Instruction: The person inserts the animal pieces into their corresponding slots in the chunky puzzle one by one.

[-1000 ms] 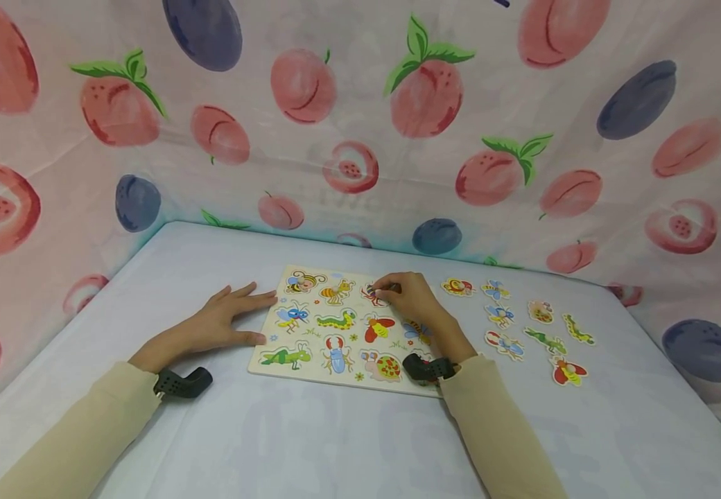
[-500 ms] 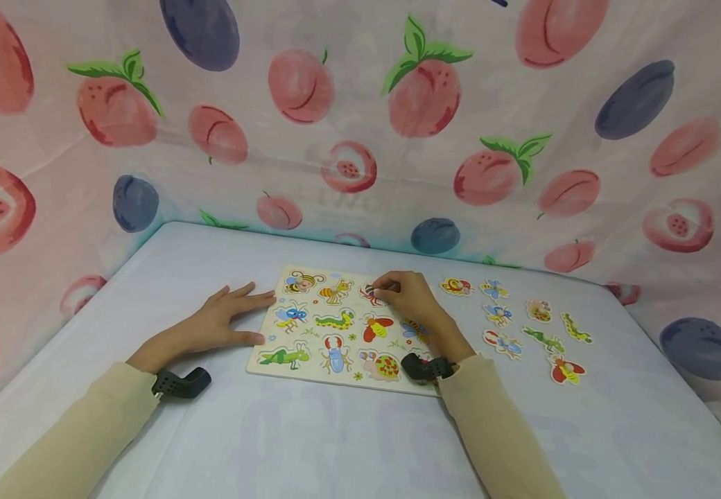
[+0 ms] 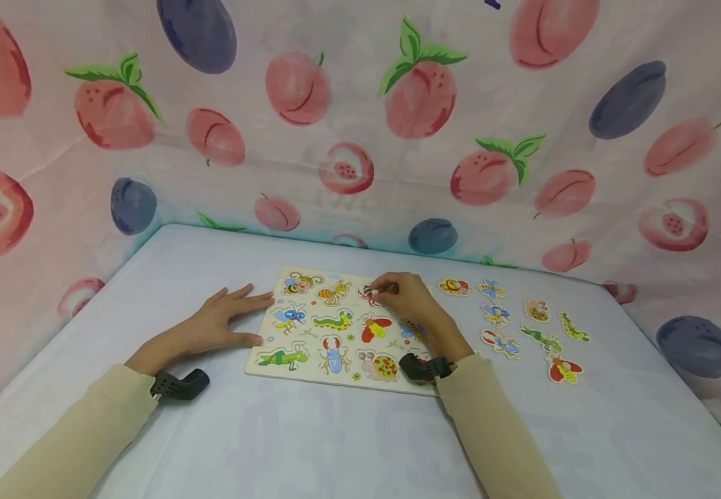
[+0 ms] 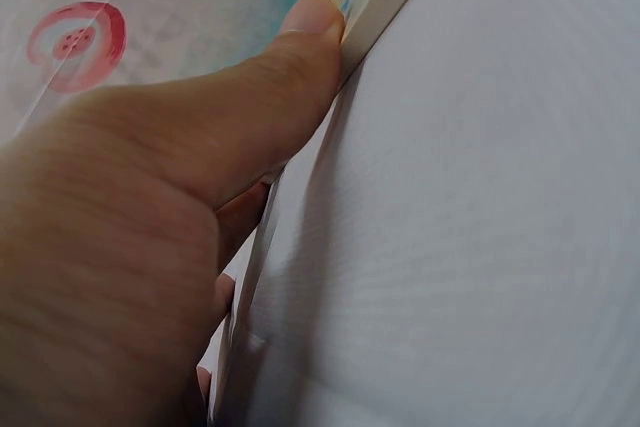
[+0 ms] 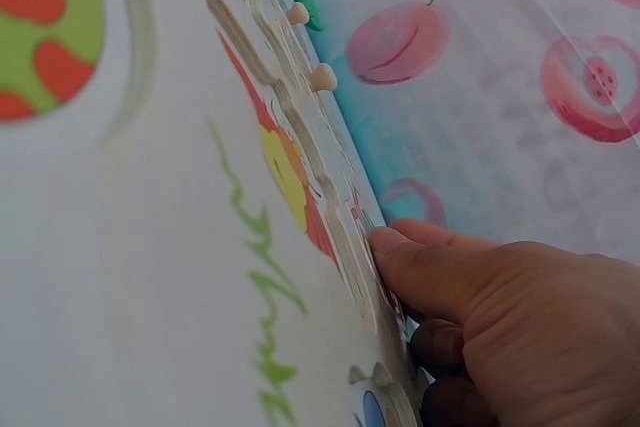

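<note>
Nothing visibly moved: right fingers (image 3: 389, 279) pinch spider piece (image 3: 367, 292), left fingers (image 3: 251, 303) spread against board (image 3: 310, 375), loose pieces (image 3: 500, 343) nearby.

The cream board (image 3: 313, 346) bears a green snail shell (image 3: 388, 367) spotted red and a blue beetle (image 3: 334, 360) with red pincers (image 3: 331, 341), one loose bug (image 3: 563, 370) is red and yellow, the tablecloth (image 3: 242, 436) bluish white, the sleeves (image 3: 80, 423) plain beige, and the pale pink curtain (image 3: 410, 173) patterned with rosy peaches (image 3: 419, 99) and dark blue plums (image 3: 433, 236).

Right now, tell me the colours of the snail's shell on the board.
The snail's shell is yellow-green with red patches, best seen in the right wrist view.
</note>
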`<action>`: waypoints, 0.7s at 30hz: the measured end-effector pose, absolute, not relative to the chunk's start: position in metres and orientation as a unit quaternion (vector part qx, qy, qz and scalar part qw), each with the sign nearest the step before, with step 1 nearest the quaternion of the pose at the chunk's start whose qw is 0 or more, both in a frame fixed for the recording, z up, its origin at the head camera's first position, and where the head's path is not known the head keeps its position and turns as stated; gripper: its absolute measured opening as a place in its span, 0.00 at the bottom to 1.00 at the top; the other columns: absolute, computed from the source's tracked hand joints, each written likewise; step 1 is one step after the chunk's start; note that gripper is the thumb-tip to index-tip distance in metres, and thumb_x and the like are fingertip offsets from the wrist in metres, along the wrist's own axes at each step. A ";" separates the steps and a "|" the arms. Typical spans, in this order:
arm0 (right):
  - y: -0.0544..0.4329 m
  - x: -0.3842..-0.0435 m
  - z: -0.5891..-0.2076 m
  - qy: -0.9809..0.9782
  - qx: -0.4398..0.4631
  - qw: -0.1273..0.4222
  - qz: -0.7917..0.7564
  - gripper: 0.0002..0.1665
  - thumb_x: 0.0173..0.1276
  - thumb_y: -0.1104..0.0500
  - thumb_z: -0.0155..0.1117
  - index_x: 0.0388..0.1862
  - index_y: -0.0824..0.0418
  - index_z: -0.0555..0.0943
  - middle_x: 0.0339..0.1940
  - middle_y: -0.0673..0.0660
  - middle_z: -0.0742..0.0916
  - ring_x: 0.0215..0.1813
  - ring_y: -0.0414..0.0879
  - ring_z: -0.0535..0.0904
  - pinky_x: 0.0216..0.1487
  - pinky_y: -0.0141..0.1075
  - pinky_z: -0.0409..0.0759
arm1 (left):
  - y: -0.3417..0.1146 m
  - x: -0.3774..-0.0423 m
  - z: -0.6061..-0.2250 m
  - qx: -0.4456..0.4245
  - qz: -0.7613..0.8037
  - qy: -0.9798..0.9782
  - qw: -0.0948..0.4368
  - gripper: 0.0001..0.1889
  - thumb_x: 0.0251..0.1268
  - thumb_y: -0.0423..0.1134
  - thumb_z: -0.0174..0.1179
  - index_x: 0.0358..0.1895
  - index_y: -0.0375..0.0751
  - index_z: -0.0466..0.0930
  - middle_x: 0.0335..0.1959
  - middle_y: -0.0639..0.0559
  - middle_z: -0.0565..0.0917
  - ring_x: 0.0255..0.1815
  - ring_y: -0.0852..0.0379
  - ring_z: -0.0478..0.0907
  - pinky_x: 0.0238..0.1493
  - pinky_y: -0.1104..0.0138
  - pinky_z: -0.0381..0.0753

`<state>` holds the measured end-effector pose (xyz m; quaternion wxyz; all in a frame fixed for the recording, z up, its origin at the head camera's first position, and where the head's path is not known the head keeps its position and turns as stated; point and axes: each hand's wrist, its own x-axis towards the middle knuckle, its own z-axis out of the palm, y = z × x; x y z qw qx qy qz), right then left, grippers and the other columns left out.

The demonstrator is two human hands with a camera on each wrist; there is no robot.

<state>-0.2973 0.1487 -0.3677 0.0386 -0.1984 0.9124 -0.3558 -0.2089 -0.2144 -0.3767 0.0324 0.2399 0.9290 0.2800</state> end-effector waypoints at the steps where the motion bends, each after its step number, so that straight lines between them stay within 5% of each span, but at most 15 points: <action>1: 0.149 -0.297 -0.367 0.913 -0.198 0.041 -0.355 0.09 0.66 0.57 0.66 0.44 0.54 0.85 0.35 0.50 0.83 0.33 0.47 0.76 0.34 0.35 0.76 | -0.214 -0.209 -0.377 0.240 0.280 0.929 0.033 0.41 0.54 0.60 0.66 0.70 0.46 0.66 0.71 0.49 0.64 0.75 0.38 0.44 0.70 0.42 0.34; 21: 0.153 -0.298 -0.355 0.919 -0.185 0.065 -0.341 0.11 0.64 0.56 0.68 0.45 0.54 0.84 0.37 0.51 0.82 0.37 0.47 0.77 0.34 0.36 0.78 | -0.214 -0.208 -0.378 0.240 0.278 0.930 0.027 0.41 0.54 0.60 0.66 0.70 0.46 0.66 0.71 0.49 0.65 0.75 0.38 0.45 0.70 0.42 0.34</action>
